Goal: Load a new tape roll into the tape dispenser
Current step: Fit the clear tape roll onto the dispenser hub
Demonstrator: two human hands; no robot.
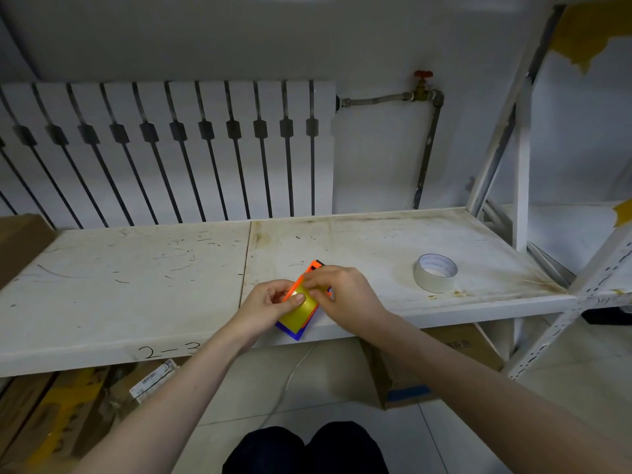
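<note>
- Counting: one tape dispenser [300,304], two tape rolls, two hands, all in lower centre to centre right of frame.
- Tape dispenser: orange frame on top, blue-purple base, dark far tip; held over the front edge of white shelf [136,268].
- Yellowish roll [301,307] sits in the dispenser, partly hidden by fingers.
- Pale tape roll [435,272] lies flat on the shelf, centre right, well apart from the hands.
- Left hand [270,304]: thumb pressed on the yellowish roll, fingers curled under the dispenser.
- Right hand [342,292]: fingertips pinching the orange frame from above.
- Shelf edge marked "2-3".
</note>
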